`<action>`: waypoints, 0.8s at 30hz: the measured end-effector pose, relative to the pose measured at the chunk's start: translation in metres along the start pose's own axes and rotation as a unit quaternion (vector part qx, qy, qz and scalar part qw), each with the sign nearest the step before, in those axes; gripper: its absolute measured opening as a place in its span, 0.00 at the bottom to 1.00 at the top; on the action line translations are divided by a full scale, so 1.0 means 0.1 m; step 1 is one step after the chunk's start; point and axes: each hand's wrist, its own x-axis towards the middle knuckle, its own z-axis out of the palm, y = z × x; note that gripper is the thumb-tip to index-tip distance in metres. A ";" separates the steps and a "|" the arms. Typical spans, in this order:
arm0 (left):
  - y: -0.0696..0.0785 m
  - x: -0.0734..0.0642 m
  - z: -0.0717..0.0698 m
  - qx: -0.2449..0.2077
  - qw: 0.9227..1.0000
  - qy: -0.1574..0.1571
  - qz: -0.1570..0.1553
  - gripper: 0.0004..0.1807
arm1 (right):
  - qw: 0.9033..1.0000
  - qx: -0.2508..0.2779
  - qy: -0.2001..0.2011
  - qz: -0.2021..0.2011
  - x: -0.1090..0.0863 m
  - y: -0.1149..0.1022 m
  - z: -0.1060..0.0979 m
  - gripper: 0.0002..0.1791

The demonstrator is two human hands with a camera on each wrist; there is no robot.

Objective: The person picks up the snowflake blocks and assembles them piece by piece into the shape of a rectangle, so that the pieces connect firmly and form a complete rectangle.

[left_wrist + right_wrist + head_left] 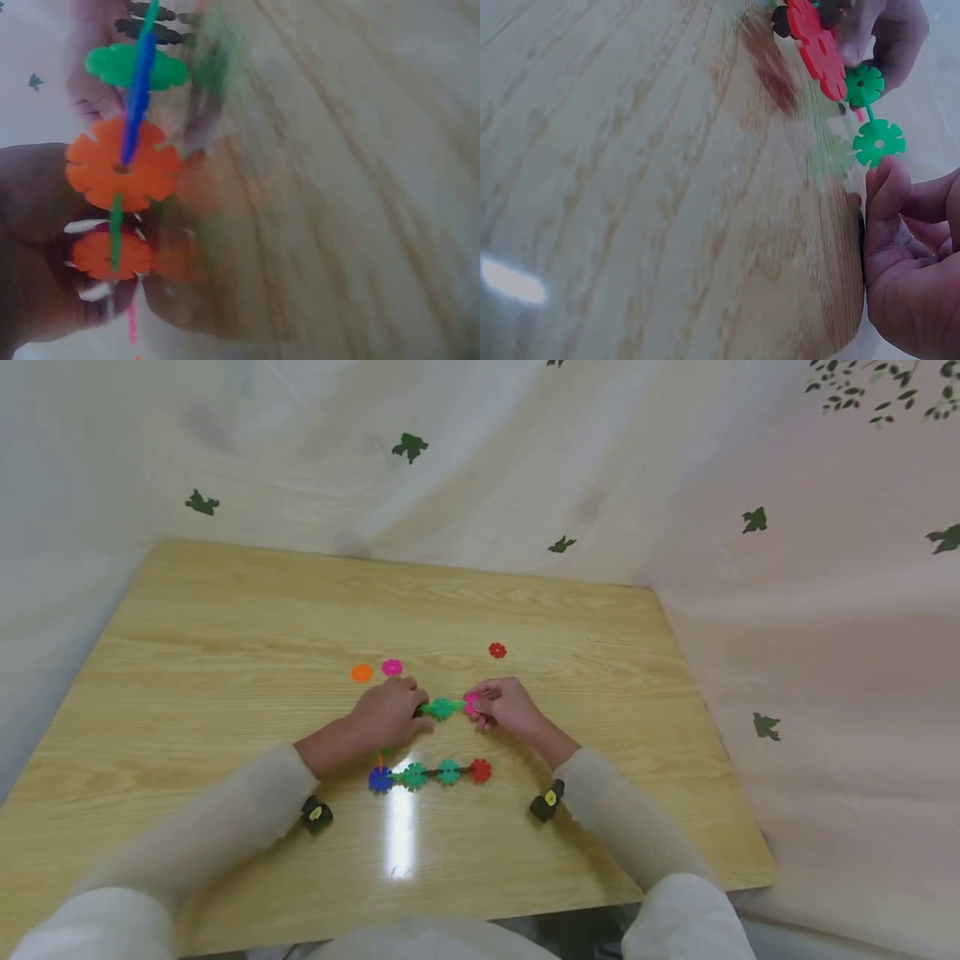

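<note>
My left hand [386,714] grips the left end of a short chain of notched, flower-shaped plastic discs, with a teal-green disc [441,708] between the hands. Thumb and fingers of my right hand [512,706] pinch a pink flower disc [470,702] at the chain's right end. In the right wrist view, a green disc [879,144] of this chain shows just beyond the right fingertips. A second chain lies nearer the body, from a blue disc [380,779] through green ones to a red disc [481,770]. The left wrist view shows an orange disc [124,176] close up.
On the wooden table [600,643], a loose orange disc [362,673] and a magenta disc [392,667] lie beyond the left hand. Farther back is a single red disc [497,650]. A pale curtain [480,477] with leaf shapes hangs behind the table.
</note>
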 end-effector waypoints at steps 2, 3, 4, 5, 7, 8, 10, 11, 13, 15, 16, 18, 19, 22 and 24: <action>-0.02 0.03 0.04 -0.034 0.999 0.007 0.022 0.18 | 1.000 0.001 -0.004 -0.001 0.00 -0.01 0.02 0.10; -0.03 0.04 0.06 -0.050 0.998 0.013 0.031 0.16 | 1.000 0.001 -0.005 0.000 0.00 -0.01 0.04 0.10; -0.05 0.05 0.07 -0.062 0.997 0.019 0.042 0.14 | 1.000 0.000 -0.006 0.000 0.00 -0.01 0.04 0.10; -0.07 0.06 0.09 -0.073 0.996 0.026 0.052 0.12 | 1.000 -0.001 -0.006 -0.002 0.01 -0.01 0.05 0.10; -0.10 0.08 0.12 -0.088 0.993 0.039 0.067 0.11 | 1.000 0.002 -0.003 -0.006 0.02 0.00 0.05 0.10; -0.11 0.09 0.13 -0.094 0.992 0.044 0.070 0.11 | 1.000 0.003 0.000 -0.008 0.02 0.00 0.05 0.10; -0.12 0.11 0.13 -0.102 0.991 0.051 0.073 0.11 | 1.000 0.005 0.002 -0.013 0.04 -0.01 0.05 0.10; -0.12 0.11 0.14 -0.106 0.990 0.055 0.072 0.11 | 1.000 0.005 0.002 -0.016 0.05 -0.01 0.05 0.10; -0.12 0.11 0.14 -0.111 0.990 0.061 0.069 0.11 | 1.000 0.004 0.004 -0.017 0.07 -0.02 0.06 0.11; -0.13 0.11 0.14 -0.112 0.989 0.067 0.070 0.11 | 1.000 0.001 0.008 -0.018 0.09 -0.02 0.07 0.11; -0.13 0.11 0.14 -0.112 0.989 0.069 0.070 0.11 | 1.000 0.000 0.010 -0.019 0.09 -0.02 0.07 0.11; -0.13 0.11 0.15 -0.114 0.988 0.069 0.071 0.10 | 1.000 -0.006 0.013 -0.021 0.10 -0.01 0.08 0.11; -0.13 0.11 0.15 -0.114 0.989 0.068 0.070 0.10 | 1.000 -0.011 0.015 -0.023 0.10 -0.01 0.09 0.11; -0.11 0.11 0.15 -0.110 0.990 0.064 0.065 0.11 | 0.999 -0.027 0.017 -0.031 0.10 -0.02 0.11 0.11; -0.10 0.11 0.13 -0.104 0.991 0.063 0.058 0.11 | 0.999 -0.039 0.015 -0.034 0.10 -0.03 0.11 0.11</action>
